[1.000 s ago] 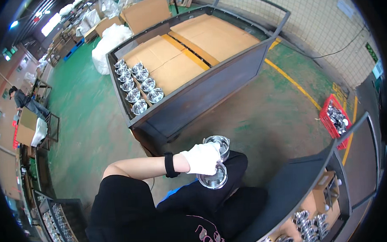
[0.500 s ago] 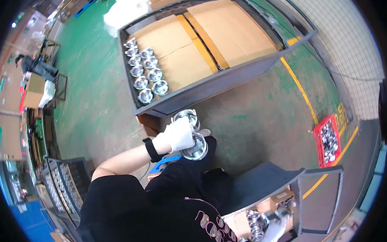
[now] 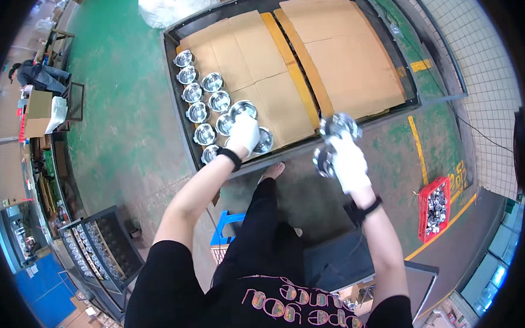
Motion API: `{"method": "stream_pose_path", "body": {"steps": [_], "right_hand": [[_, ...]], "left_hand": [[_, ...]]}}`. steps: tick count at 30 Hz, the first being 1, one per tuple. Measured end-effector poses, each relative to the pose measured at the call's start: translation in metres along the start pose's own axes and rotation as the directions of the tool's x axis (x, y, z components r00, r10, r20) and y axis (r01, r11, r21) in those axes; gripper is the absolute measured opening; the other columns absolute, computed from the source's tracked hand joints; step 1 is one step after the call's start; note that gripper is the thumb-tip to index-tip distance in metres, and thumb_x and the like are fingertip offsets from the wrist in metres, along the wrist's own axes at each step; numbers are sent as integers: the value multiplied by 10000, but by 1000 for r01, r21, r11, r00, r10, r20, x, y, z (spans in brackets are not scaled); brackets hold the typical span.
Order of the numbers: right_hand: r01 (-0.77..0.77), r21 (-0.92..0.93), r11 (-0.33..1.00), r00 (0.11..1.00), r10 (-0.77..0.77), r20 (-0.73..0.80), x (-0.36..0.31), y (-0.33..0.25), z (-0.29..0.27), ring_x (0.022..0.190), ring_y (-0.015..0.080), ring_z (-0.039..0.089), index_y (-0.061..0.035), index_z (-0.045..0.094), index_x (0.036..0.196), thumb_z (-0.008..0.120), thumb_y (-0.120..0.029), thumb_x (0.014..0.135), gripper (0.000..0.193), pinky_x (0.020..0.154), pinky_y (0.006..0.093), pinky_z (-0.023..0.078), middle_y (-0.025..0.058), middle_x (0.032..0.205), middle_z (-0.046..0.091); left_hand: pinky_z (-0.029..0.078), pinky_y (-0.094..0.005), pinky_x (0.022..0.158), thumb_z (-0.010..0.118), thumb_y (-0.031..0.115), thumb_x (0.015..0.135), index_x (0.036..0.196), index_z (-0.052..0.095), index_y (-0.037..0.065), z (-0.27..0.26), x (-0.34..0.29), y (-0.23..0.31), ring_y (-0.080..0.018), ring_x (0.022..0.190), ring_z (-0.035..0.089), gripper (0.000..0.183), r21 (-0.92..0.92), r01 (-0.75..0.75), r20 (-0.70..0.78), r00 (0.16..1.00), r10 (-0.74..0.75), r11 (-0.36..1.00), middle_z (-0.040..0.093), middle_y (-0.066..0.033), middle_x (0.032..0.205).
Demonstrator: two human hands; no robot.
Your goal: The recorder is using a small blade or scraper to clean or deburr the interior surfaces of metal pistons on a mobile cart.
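Note:
My left hand (image 3: 242, 133), in a white glove, is over the near left part of a dark metal crate. Its fingers close on two shiny metal pistons, a far one (image 3: 243, 108) and a near one (image 3: 264, 142), beside the standing rows. Several pistons (image 3: 197, 112) stand in two columns along the crate's left side on brown cardboard (image 3: 265, 88). Just outside the crate's front edge, my gloved right hand (image 3: 350, 165) grips two more pistons, one upper (image 3: 341, 126) and one lower (image 3: 324, 162), blurred by motion. Whether the left-hand pistons rest on the cardboard I cannot tell.
The crate's raised front rim (image 3: 291, 156) lies between my body and the cardboard. A red basket (image 3: 434, 210) of metal parts stands on the floor at right. Below my right arm is a second bin (image 3: 359, 293); a blue stool (image 3: 225, 226) is by my legs.
My left hand has carried its two pistons forward from beside my knee to over the crate. My right hand has come up from the lower right bin with pistons.

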State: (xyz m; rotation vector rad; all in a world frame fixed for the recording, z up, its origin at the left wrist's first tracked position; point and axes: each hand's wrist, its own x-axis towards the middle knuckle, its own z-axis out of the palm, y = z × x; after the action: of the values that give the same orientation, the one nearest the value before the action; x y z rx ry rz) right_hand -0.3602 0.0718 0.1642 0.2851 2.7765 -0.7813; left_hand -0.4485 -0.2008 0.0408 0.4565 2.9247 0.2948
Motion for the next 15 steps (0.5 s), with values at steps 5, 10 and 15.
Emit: {"method": "stream_pose_path", "body": {"steps": [5,10,15], "right_hand": [[37,10,999,975,-38,218,134,-7,107,935,379,627,-60,570,1082,486,-334,901,339,829,460,481,233,961,651],[-32,-24,999,914,39,405,175,-35,174,993,437,598,-111,539,1127,498,-325,883,327,874,516,470,239,1077,621],[-59,-50,997,874,76,481,181,-35,201,977,439,604,-110,516,1168,486,-328,899,348,854,525,473,247,1044,620]], "left_hand": [[486,-501,746,409,147,912,1067,523,-63,91,39,3,-443,833,620,285,-268,254,108,966,-233,929,620,-296,911],[474,-504,809,297,214,959,1121,483,-14,107,37,-14,-465,919,603,336,-483,591,302,805,-510,646,609,-331,979],[480,-468,800,380,158,928,1086,523,-22,99,44,-2,-413,918,624,278,-711,642,349,676,-649,286,635,-285,969]]}}
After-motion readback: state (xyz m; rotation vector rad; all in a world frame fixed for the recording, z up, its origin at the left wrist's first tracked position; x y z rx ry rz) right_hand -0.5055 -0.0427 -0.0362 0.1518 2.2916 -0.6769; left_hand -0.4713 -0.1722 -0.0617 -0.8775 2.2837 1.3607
